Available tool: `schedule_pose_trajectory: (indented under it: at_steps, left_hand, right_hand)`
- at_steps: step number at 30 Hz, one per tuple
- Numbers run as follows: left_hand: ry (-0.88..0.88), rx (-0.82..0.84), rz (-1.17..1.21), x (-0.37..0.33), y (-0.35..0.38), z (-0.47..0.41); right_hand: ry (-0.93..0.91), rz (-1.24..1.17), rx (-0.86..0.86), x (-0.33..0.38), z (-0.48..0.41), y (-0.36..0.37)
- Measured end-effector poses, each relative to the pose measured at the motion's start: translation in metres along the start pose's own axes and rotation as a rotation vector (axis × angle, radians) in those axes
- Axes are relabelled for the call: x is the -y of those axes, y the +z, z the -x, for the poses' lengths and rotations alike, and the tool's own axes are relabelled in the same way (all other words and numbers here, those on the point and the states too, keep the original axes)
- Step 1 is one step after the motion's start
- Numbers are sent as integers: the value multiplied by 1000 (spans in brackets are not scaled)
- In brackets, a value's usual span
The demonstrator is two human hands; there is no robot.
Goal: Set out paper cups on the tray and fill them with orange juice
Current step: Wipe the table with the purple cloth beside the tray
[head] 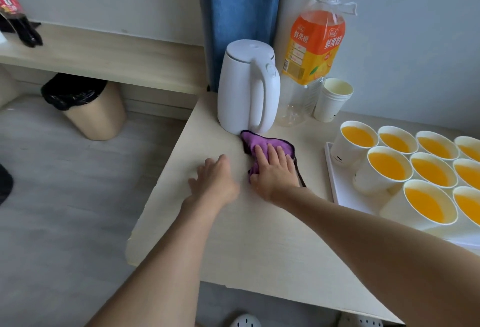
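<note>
While the cups (387, 165) stand full on the tray (337, 181), the step in hand looks to be wiping the table (233, 235).

- Cups: packed in close rows at the right, rims touching or nearly so, each holding orange juice close to the brim. Some are cut off by the frame edge.
- Tray: white, flat on the table, its near left edge just beside the right forearm.
- Right hand (272, 170): laid flat on the cloth (253, 142), fingers straight and pressing down, nothing gripped.
- Left hand (215, 178): released, fingers spread on bare table just left of the cloth.
- Cloth: purple, dark-edged, bunched, its far tip touching the foot of the kettle (246, 87).
- Kettle: white, upright, at the far table edge.
- Bottle (314, 48): orange label, capped, behind the kettle; its lower part looks clear.
- Spare cups (332, 100): a nested stack beside the bottle.

Handling note: filling appears done, so only tidying remains. Spread the cloth flatter under the palm so more of it meets the surface. Stroke leftward or toward the body, away from the tray. Keep the right elbow low and clear of the nearest rims; cups this full would slop at a light knock. Brace with the left hand on the table.
</note>
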State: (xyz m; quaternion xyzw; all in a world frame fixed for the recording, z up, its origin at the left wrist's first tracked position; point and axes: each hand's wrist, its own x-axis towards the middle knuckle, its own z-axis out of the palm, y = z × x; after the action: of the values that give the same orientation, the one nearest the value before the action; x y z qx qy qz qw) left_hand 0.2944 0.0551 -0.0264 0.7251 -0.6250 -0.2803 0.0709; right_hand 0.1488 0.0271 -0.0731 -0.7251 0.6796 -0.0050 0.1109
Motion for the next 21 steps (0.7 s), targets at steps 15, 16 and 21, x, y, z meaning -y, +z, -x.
schedule_pose_trajectory:
  at_steps: [15,16,21]
  left_hand:
    - [-38,-254,66,34,-14,-8]
    - [4,-223,31,31,-12,-8]
    - [67,-131,-68,1,-1,-2]
  right_hand:
    - [-585,92,119,56,23,12]
    - [-563,86,116,43,18,8]
    - [-320,33,102,12,26,4]
